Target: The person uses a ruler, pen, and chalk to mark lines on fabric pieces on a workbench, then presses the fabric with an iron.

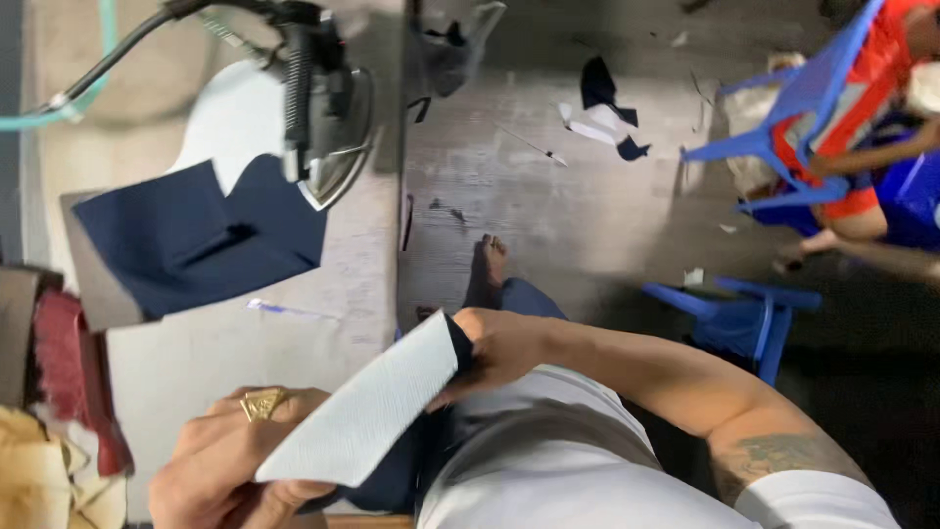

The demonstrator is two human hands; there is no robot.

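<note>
Your left hand (230,460) and right hand (494,348) pinch a white-faced fabric piece (362,416); a navy piece (191,240) lies unpressed at 10 o'clock beside the parked iron (328,122)

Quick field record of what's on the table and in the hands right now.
view: head camera, image turned sideways
left hand: grips one end of the white piece, gold ring on a finger
right hand: grips the other end, where a dark layer shows under the white
table: navy fabric spread flat
iron: resting beside the navy fabric, cord running off the table
table edge: red cloth
floor: fabric scraps, blue chair
</note>
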